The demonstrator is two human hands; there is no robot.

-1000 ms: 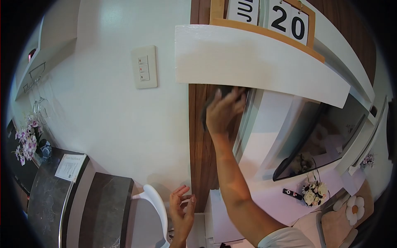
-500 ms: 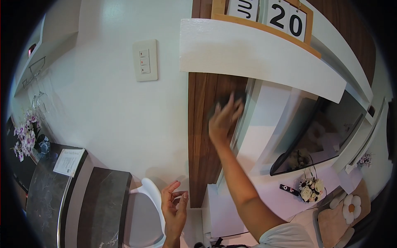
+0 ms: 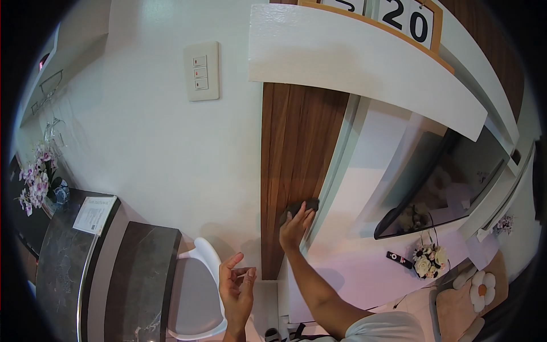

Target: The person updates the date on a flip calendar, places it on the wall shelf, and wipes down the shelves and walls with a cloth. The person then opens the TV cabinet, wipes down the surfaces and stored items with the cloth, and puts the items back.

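Observation:
My right hand (image 3: 297, 226) presses a dark grey cloth-like pad (image 3: 302, 206) flat against the brown wooden panel (image 3: 305, 137), low down near the panel's right edge. What exactly the pad is I cannot make out, as my fingers cover part of it. Lower and to the left, my left hand (image 3: 236, 288) is raised in the air with its fingers apart and loosely bent, holding nothing. Behind that hand stands a white chair (image 3: 212, 256) with a grey seat.
A white shelf (image 3: 353, 57) juts out above the panel, carrying a wood-framed calendar (image 3: 439, 34). To the right are a television (image 3: 450, 182), a remote (image 3: 399, 260) and a flower arrangement (image 3: 428, 261). A dark stone counter (image 3: 68, 256) with a sign (image 3: 93, 215) stands left.
My right hand has moved down the wooden panel with the dark pad, from its upper part to lower down. My left hand stays nearly where it was. The view has tilted slightly downward.

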